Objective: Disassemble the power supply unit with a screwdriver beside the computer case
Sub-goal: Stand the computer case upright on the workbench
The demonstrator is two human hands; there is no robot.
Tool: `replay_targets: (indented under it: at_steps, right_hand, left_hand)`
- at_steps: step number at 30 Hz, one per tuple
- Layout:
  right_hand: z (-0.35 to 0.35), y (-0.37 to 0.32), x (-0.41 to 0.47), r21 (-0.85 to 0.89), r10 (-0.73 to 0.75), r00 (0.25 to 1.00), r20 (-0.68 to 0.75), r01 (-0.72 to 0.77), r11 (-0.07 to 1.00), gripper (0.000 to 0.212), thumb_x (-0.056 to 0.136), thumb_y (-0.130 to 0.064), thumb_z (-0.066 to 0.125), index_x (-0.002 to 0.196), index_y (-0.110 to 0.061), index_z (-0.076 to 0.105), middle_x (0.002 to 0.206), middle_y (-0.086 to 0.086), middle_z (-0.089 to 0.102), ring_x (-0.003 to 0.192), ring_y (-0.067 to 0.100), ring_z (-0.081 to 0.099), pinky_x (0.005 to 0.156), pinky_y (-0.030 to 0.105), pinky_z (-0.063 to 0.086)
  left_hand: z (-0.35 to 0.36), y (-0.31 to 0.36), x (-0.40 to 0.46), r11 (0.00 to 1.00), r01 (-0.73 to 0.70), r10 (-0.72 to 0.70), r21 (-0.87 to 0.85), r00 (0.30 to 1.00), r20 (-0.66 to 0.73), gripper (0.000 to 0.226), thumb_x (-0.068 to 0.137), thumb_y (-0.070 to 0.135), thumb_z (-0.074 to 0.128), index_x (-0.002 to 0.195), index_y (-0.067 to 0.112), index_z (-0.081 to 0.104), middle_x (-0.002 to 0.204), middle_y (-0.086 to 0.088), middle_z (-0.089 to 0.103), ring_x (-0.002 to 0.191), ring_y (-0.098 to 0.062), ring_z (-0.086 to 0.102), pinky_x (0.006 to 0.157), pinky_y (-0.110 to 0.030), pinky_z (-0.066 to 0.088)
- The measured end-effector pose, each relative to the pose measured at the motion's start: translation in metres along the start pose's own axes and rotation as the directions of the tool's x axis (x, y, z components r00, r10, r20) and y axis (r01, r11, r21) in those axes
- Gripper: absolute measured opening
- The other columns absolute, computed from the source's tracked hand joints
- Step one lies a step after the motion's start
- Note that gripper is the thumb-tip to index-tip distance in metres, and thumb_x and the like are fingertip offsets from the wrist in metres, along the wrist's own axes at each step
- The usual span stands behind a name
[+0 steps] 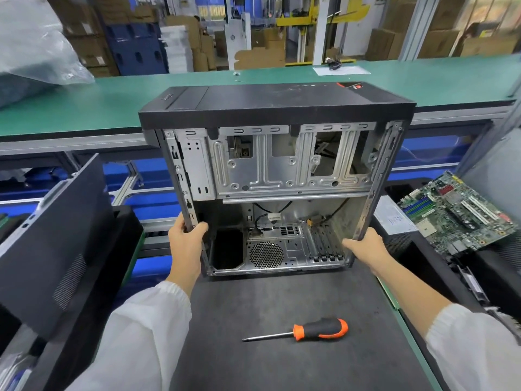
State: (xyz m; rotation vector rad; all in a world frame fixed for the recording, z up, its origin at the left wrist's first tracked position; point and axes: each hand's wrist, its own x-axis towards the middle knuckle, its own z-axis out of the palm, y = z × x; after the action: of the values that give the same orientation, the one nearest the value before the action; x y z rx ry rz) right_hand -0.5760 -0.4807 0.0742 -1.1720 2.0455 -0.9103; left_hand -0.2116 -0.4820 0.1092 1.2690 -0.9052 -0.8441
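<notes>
Computer case, stripped and with its open side turned toward the camera, was held at both side edges above a dark mat. The left edge was gripped by the left hand, thumb curled round the frame; the right edge was gripped by the right hand, fingers wrapped behind the rail. An orange-and-black screwdriver was laid on the mat nearer the camera, apart from both hands, tip pointing left. A green motherboard was seen at the right, and a dark side panel was leaned at the left.
</notes>
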Motion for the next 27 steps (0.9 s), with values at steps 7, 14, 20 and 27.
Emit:
replay_targets:
  at_steps: [7, 14, 20, 27]
  right_hand:
    - [-0.002, -0.009, 0.012, -0.056, -0.033, 0.999, 0.041, 0.035, 0.998, 0.016, 0.082, -0.015, 0.067, 0.095, -0.013, 0.057, 0.082, 0.000, 0.058, 0.074, 0.016, 0.054, 0.061, 0.025, 0.039]
    - [0.000, -0.009, 0.010, -0.031, -0.024, 0.997, 0.073, 0.026, 0.999, 0.034, 0.086, -0.015, 0.065, 0.118, -0.005, 0.060, 0.099, 0.007, 0.059, 0.089, 0.022, 0.053, 0.075, 0.028, 0.040]
    - [0.003, -0.007, 0.016, 0.065, 0.033, 0.993, 0.112, -0.041, 0.997, 0.037, 0.088, -0.014, 0.065, 0.123, -0.005, 0.056, 0.106, 0.010, 0.060, 0.100, 0.031, 0.059, 0.087, 0.043, 0.052]
    - [0.015, 0.002, 0.028, 0.118, 0.003, 1.000, -0.004, -0.002, 0.993, 0.037, 0.086, -0.010, 0.065, 0.121, -0.003, 0.059, 0.114, 0.015, 0.064, 0.093, 0.025, 0.055, 0.081, 0.034, 0.044]
  left_hand:
    - [0.004, -0.013, 0.001, 0.999, 0.027, -0.028, -0.018, 0.999, -0.044, 0.025, 0.077, 0.002, 0.058, 0.068, 0.018, 0.041, 0.064, 0.004, 0.036, 0.059, -0.010, 0.031, 0.061, -0.027, 0.032]
    - [0.004, -0.005, -0.002, 0.999, 0.035, -0.035, -0.015, 0.999, 0.008, 0.024, 0.082, 0.002, 0.059, 0.070, 0.020, 0.048, 0.071, -0.002, 0.041, 0.066, -0.013, 0.037, 0.063, -0.025, 0.037]
    - [0.001, 0.000, 0.001, 0.991, 0.109, -0.116, 0.081, 0.990, 0.082, 0.012, 0.090, 0.008, 0.054, 0.094, 0.018, 0.057, 0.084, 0.004, 0.060, 0.080, -0.011, 0.056, 0.075, -0.022, 0.046]
    - [-0.003, 0.007, 0.000, 0.995, 0.100, -0.099, 0.002, 0.980, 0.174, 0.025, 0.088, 0.003, 0.055, 0.098, 0.024, 0.063, 0.086, 0.015, 0.069, 0.081, 0.000, 0.065, 0.070, -0.013, 0.049]
